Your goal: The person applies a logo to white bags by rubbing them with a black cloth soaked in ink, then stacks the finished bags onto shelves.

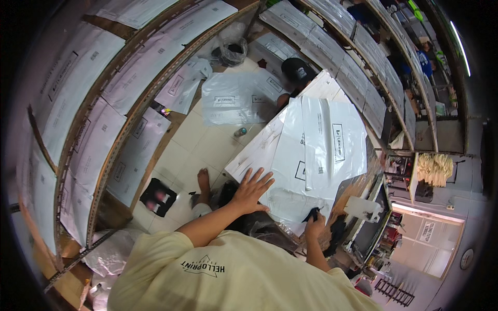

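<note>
My left hand (253, 191) lies with fingers spread on the near left edge of a white worktop (259, 154), beside a whitish plastic sheet (288, 194). At the sheet's near right part, my right hand (315, 226) is closed round a small black thing (312, 213), which rests against the sheet; its kind is too dark to make out. Farther up the worktop, a printed white plastic bag (337, 145) lies over the sheet, slightly creased.
Beyond the worktop crouches a person in a black cap (297, 71), partly hidden. Racks of white plastic-wrapped packs (83, 140) stand left and far right. On the tiled floor are a plastic bag (223, 103), a bottle (240, 132) and a black printed cloth (157, 197). A white container (363, 208) stands right.
</note>
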### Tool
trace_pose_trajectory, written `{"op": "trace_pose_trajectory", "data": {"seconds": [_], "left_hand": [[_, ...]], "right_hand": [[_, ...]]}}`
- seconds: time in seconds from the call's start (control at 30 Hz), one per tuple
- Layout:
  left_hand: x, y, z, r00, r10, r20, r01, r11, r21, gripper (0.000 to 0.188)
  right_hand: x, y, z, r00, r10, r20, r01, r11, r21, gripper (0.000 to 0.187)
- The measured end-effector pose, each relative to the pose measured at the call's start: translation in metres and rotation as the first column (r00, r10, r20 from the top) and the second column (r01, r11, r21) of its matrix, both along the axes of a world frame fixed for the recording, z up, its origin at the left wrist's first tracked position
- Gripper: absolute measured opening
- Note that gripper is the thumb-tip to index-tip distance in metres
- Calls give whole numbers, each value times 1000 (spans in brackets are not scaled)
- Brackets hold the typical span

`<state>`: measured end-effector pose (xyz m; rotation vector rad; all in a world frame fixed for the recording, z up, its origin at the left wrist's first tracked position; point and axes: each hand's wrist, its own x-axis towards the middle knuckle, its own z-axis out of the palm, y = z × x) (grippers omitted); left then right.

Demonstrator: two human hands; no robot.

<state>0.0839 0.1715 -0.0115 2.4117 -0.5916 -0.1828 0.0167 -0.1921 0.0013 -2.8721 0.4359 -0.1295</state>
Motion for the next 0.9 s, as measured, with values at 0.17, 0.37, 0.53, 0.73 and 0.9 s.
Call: {"op": "trace_pose_trajectory", "data": {"seconds": [0.17,0.37,0.53,0.73,0.9], "left_hand": [[-2,1,-5,1000,5,18,-4,1000,-24,110],[-3,2,-9,1000,17,10,-16,998,-66,109],[-3,4,-11,1000,-13,-13,12,998,-56,116],[-4,2,-15,1000,7,11,-6,999,-53,117],[-3,1,-16,1000,11,25,-9,999,-48,117]], "right_hand": [[-11,23,-11,992,121,20,-121,993,-19,35],[1,39,2,993,116,-10,-117,993,-7,38],[-2,13,-12,999,-32,-13,30,992,-121,35],[-2,24,3,999,-9,-53,5,997,-83,39],[-6,19,-1,998,33,-48,-37,996,-79,36]]}}
